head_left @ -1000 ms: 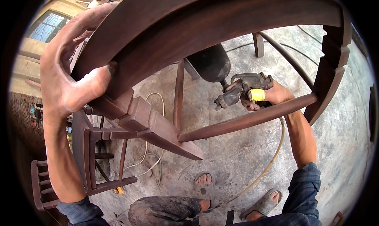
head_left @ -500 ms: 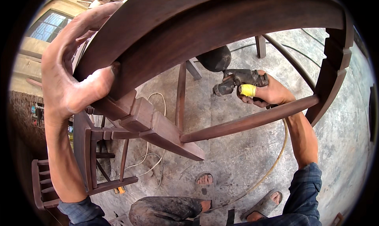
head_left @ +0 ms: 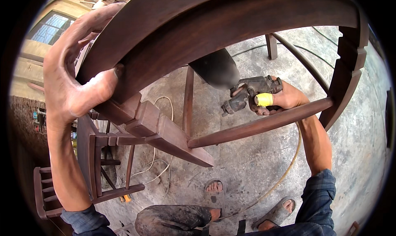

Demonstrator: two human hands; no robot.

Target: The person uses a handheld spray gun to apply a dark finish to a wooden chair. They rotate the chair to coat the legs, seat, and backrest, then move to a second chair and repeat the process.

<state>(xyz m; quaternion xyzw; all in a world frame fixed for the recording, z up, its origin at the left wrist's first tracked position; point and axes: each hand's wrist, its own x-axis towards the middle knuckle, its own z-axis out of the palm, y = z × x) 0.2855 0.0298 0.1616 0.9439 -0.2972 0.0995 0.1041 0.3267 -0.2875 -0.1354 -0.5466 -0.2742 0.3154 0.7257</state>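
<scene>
A dark brown wooden chair (head_left: 198, 34) is raised and tilted in front of me, its curved edge across the upper view. My left hand (head_left: 78, 81) is closed around the chair's left end, with the thumb on the near face and the fingers partly hidden behind. Below the curved part, my right hand (head_left: 284, 97) grips a dark spray gun (head_left: 260, 85). A black cup (head_left: 218, 71) is attached to the gun, its upper part hidden behind the chair. Yellow tape (head_left: 264, 100) wraps a digit of that hand. A round stretcher (head_left: 264, 126) crosses in front of my right forearm.
Another brown chair (head_left: 93, 153) stands at the left, with a slatted wooden piece (head_left: 45, 190) beyond it. A tan hose (head_left: 288, 170) runs down past my sandalled feet. Pale cables (head_left: 165, 166) lie on the stained concrete floor (head_left: 247, 170).
The spray gun has shifted slightly right and tilted, and its black cup now shows more fully below the chair. My left hand keeps its hold, and the chair has barely moved.
</scene>
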